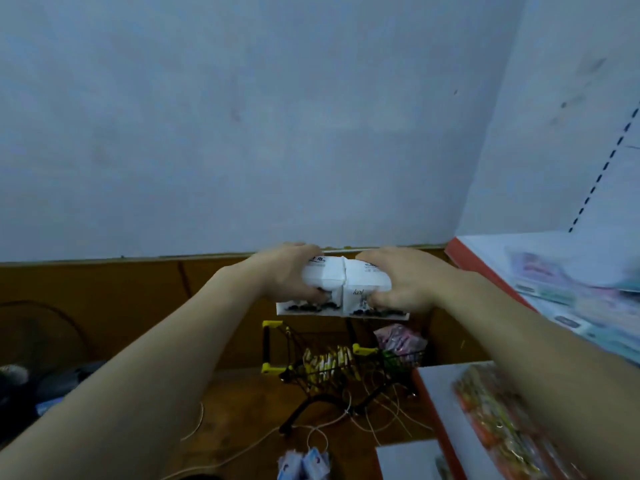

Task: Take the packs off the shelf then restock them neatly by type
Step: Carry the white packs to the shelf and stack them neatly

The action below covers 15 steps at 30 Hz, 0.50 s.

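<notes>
Wooden floor (225, 393) below, wire basket (346, 368) underneath. Left hand (287, 275) + right hand (405, 282) each grip white tissue packs (343, 289) w/ curled fingers, squeezed together midair. Risk: bottom pack slips out, soft wrap.

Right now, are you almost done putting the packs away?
Not yet. Both hands, left hand and right hand, grip white tissue packs held in mid-air. More packs sit in the small wire cart below. The shelves at right already hold some packs.
</notes>
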Available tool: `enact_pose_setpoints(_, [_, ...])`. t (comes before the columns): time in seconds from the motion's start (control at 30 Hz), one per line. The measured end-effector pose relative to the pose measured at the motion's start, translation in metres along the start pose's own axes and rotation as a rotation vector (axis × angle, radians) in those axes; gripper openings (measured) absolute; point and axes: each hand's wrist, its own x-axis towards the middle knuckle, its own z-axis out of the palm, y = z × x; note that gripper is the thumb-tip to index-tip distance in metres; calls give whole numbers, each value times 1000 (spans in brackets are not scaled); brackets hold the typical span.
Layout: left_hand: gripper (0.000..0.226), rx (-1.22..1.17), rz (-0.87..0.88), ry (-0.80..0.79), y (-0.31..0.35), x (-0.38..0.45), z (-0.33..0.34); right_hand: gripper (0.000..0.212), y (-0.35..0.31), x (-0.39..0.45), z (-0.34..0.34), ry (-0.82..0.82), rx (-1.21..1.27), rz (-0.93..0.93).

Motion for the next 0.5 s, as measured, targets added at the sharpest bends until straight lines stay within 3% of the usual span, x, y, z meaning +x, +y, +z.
enact_pose_setpoints(0.2, [65, -51, 157, 42, 38, 11, -42, 62, 5, -44, -49, 56, -17, 125])
enact_pose_setpoints(0.3, [74, -77, 252, 79, 58, 18, -60, 61, 3, -75, -70, 107, -22, 203])
enact_pose_setpoints(0.5, [77, -113, 477, 55, 122, 28, -82, 58, -10, -156, -100, 117, -39, 462])
